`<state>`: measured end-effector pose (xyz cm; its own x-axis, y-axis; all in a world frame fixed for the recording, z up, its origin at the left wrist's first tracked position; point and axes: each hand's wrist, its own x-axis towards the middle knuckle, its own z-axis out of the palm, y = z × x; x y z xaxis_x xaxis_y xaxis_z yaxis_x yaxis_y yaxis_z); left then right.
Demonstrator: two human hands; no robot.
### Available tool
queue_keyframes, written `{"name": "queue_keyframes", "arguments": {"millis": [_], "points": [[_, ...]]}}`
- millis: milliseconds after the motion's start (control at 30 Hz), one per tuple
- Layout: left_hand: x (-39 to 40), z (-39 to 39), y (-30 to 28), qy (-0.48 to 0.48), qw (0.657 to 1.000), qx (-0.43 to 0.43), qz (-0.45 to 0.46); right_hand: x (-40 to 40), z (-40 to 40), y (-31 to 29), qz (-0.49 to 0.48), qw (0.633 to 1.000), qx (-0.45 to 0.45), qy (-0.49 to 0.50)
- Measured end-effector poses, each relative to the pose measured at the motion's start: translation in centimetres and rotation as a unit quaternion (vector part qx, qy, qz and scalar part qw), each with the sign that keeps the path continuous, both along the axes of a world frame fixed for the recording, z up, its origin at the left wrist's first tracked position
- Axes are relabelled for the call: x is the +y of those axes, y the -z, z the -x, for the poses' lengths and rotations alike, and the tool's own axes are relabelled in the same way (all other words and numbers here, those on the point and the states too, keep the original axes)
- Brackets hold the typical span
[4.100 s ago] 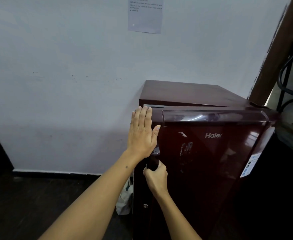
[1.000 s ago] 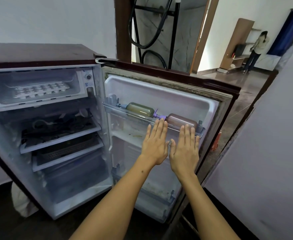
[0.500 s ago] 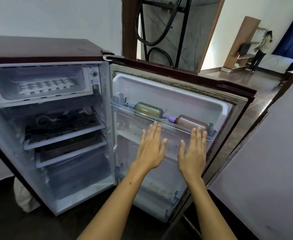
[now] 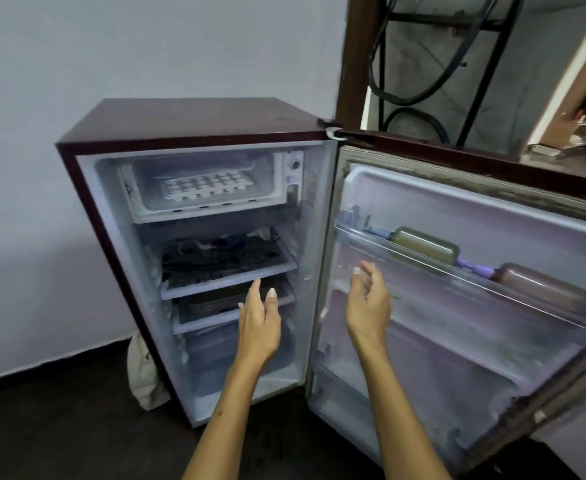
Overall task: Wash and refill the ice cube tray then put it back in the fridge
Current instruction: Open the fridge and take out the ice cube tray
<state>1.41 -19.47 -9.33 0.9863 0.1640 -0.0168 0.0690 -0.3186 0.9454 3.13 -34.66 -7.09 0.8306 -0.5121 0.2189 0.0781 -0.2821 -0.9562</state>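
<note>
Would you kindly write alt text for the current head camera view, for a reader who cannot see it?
A small maroon fridge stands open, a white ice cube tray in its top freezer compartment. The left hand and right hand reach toward it, open and empty. Two bottles lie on the door shelf.

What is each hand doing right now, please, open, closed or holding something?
Left hand: open, fingers relaxed, holding nothing, in front of the fridge shelves.
Right hand: open, fingers loosely curved, holding nothing, near the open door.

Maroon fridge (image 4: 194,123) with door (image 4: 492,289) swung open, ice cube tray (image 4: 206,186) in top freezer compartment, left hand (image 4: 258,322) and right hand (image 4: 367,304) raised, fingers relaxed, holding nothing
</note>
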Motion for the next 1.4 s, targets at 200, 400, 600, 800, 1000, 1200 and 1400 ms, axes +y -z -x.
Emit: {"name": "queue_keyframes", "arguments": {"millis": [200,400,600,800,1000,1200,1400], "points": [[7.0,-1.9,0.3,-0.080,0.996,-0.008,0.050,7.7,-2.3,0.2,-0.035,0.994,0.031,-0.095],[10.0,-3.1,-0.1,-0.130,0.986,-0.026,0.100,11.4,-4.9,-0.1,-0.028,0.986,0.053,-0.154],[12.1,-5.4,0.1,-0.180,0.975,-0.041,0.122,13.8,-8.7,0.4,-0.045,0.978,0.061,-0.193],[14.0,-10.1,-0.2,-0.196,0.968,-0.064,0.140,15.7,-14.3,0.7,-0.052,0.970,0.060,-0.228],[15.2,-16.8,-0.5,-0.205,0.964,-0.105,0.135,17.0,-22.6,0.2,-0.036,0.977,0.022,-0.211],[16.3,-23.5,-1.4,-0.232,0.954,-0.138,0.128,17.4,-31.6,0.0,0.012,0.976,-0.006,-0.216],[18.0,-29.0,-2.7,-0.264,0.948,-0.158,0.077,17.4,-37.8,-1.4,0.104,0.983,0.007,-0.153]]}}
